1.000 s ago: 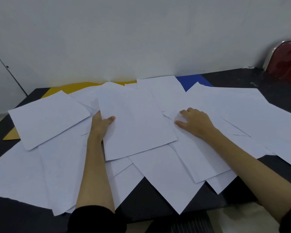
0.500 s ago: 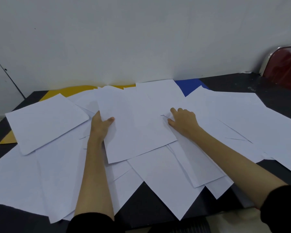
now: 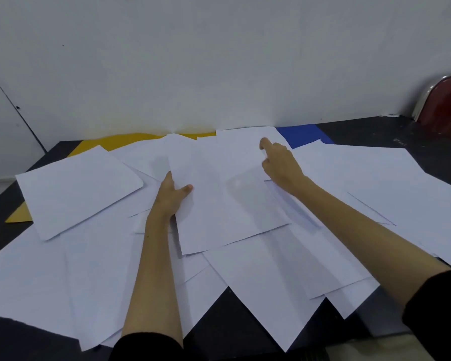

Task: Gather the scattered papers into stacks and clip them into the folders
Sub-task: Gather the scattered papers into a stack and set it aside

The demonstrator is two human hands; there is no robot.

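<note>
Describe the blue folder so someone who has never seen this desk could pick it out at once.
Start at the white wall behind the dark table and follow the table's far edge toward the red chair. Just beyond the right hand, the blue folder pokes out from under the white papers. It is the only blue thing there; the other folder, further left, is yellow.
</note>
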